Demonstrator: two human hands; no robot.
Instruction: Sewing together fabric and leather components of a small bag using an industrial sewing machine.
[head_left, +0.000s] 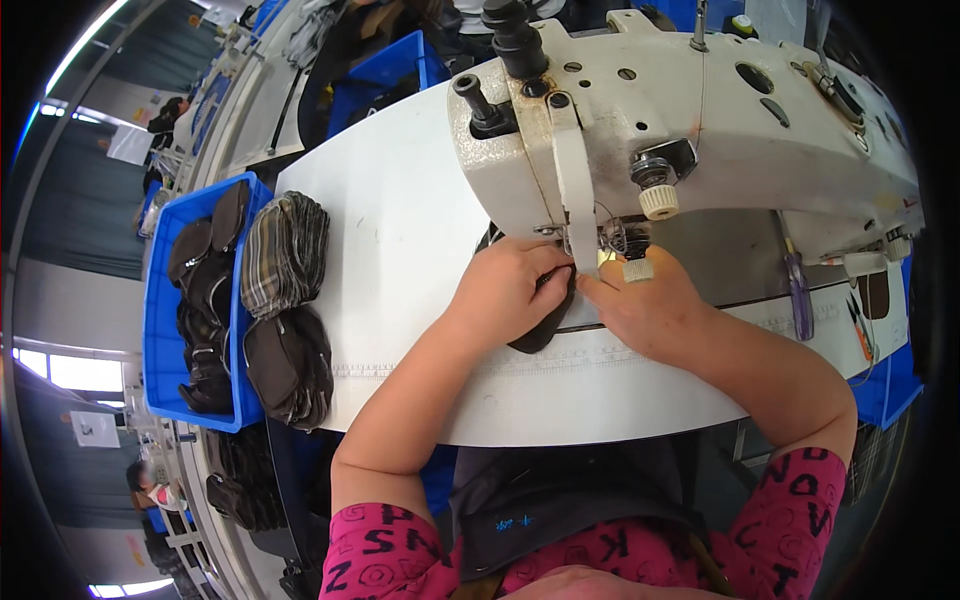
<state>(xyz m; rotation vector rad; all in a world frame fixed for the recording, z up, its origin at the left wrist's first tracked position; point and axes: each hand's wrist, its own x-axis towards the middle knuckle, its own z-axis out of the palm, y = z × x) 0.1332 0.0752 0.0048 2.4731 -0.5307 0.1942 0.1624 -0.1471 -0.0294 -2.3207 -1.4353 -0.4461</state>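
Observation:
A dark brown fabric piece [540, 333] lies under the needle area of a white sewing machine [620, 110]. My left hand [508, 292] is closed on its edge, thumb and fingers pinched together just left of the presser area. Close by on the right, my right hand [650, 303] has its fingertips at the same piece beside the needle; its fingers are curled and partly hidden behind the machine's tension knobs. The needle and the spot where the fabric meets it are hidden by the machine head and my fingers.
Left on the white table [400, 250] stand a stack of striped fabric pieces [285, 253] and a stack of dark pouches [290, 367]. Beside them, a blue bin [165, 300] holds more dark pouches. A purple-handled screwdriver [799, 295] and small orange-handled tool [860, 328] lie at the right.

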